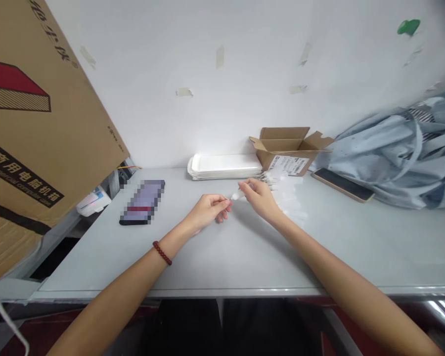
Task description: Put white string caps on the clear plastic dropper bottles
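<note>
Over the middle of the table my right hand [258,197] is closed on a small whitish, translucent piece [238,195] with a narrow end pointing left. Its exact kind is hard to make out. Facing it, my left hand [212,208] pinches thumb against forefinger close to that narrow end; whatever lies between these fingertips is too small to name. Just beyond and to the right of my right hand, a pile of translucent white plastic pieces [287,195] is spread on the table, partly covered by the hand.
Behind the hands lies a stack of flat white packs [226,165] beside an open cardboard box [287,155]. One phone [143,202] rests at left, another [343,184] at right near a light-blue cloth bag [400,153]. A large carton [40,123] leans at far left.
</note>
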Motion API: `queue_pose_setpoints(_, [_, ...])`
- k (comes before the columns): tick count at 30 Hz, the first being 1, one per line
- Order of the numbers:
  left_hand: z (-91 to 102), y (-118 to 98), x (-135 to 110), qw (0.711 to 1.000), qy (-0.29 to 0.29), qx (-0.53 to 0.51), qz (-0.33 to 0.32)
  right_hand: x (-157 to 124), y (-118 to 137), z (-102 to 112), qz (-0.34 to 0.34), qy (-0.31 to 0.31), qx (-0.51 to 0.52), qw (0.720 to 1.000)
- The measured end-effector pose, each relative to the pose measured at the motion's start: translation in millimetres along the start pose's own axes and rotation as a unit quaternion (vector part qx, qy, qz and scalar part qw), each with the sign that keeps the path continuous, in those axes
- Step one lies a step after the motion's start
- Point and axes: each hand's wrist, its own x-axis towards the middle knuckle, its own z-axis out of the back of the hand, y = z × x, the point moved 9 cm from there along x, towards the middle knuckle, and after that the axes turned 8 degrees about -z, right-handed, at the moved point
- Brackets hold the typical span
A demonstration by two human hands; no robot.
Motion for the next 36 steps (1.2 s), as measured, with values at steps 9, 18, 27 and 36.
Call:
queue_pose_setpoints(9, [2.0,-5.7,-2.0,1.000,-0.017,0.012,-0.003,0.6,0.5,4.0,-0.009,-0.005,0.022,1.000])
queue_pose_setpoints(18, [5.7,-10.6,-0.7,0.999,-0.032,0.003,-0.037,-0.2,-1.2,-2.6,0.002,0.014,0.020,1.000])
queue_pose_setpoints(27, [4.6,-12.2,-1.7,0.998,-0.041,-0.009,-0.047,-4.0,-5.0,-9.0,0.001,0.019,0.010,1.000])
queue_pose_setpoints(36, [-1.1,-13.3,-3.7,0.999,-0.026,-0.018,-0.031,-1.5,-5.0,-8.3,-0.007,0.025,0.024,0.999])
